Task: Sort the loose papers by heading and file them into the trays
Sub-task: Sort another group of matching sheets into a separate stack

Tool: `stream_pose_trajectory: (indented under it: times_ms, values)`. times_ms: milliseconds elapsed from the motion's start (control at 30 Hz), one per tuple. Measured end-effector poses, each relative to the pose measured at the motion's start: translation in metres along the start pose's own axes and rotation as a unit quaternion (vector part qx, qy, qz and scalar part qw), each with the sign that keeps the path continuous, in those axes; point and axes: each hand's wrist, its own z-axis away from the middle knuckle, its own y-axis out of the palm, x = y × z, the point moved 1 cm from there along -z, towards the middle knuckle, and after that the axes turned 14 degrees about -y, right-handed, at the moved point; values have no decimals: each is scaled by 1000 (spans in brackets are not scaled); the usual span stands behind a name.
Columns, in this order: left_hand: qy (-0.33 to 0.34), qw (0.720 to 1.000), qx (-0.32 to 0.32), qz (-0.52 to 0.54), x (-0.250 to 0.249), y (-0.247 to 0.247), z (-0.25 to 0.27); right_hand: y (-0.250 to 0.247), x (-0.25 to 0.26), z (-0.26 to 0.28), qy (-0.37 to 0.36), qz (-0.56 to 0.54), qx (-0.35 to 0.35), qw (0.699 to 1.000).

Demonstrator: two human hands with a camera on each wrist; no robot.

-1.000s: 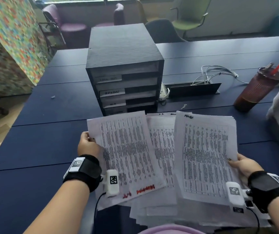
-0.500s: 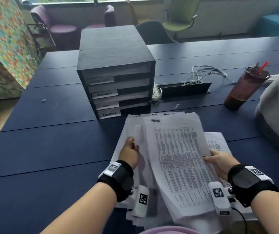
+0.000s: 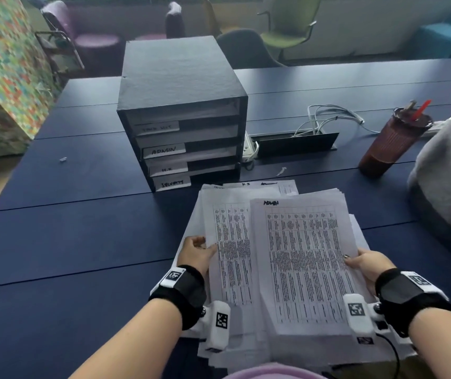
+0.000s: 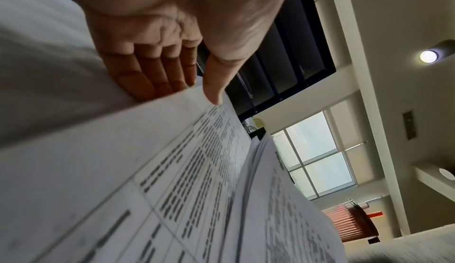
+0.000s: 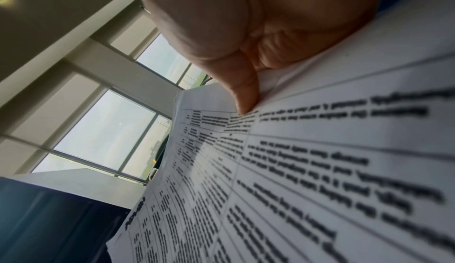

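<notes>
A thick stack of printed papers is held over the blue table, its top sheet headed ADMIN. My right hand grips the stack's right edge, thumb on top. My left hand pinches the left edge of a second printed sheet, thumb above and fingers beneath. More loose sheets lie under them, one headed H.R. A dark tray unit stands behind with several slots, labelled ADMIN, H.R and SECURITY; the top label is unreadable.
A dark red tumbler with a red straw stands at the right, next to a grey bag. A cable hatch with white cables sits right of the trays. Chairs line the far side. Bare blue tabletop spreads to the left.
The fanned-out sheets have been drawn together into a tighter stack. My left hand moved right, then took the left sheet's edge. The ADMIN sheet now lies on top.
</notes>
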Motion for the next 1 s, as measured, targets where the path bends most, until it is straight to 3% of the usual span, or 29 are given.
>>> stream_pose_trajectory:
  times_ms: [100, 200, 300, 567, 833, 1000]
  values:
    - [41, 997, 2, -71, -3, 3, 6, 4, -7, -5, 1, 13, -1, 1000]
    - [73, 992, -49, -90, -12, -10, 11, 7, -1, -6, -8, 10, -14, 1000]
    - [98, 988, -113, -34, -27, -39, 13, 2, 4, -10, -16, 26, -33, 999]
    - [157, 962, -206, 85, -57, -103, 6, 5, 6, -10, -73, 37, -52, 995]
    - [149, 961, -169, 161, -68, -110, 14, 13, 28, 11, -86, -63, -39, 994]
    - [89, 979, -94, 160, -53, -73, 18, 36, 57, 33, -91, -101, 12, 991]
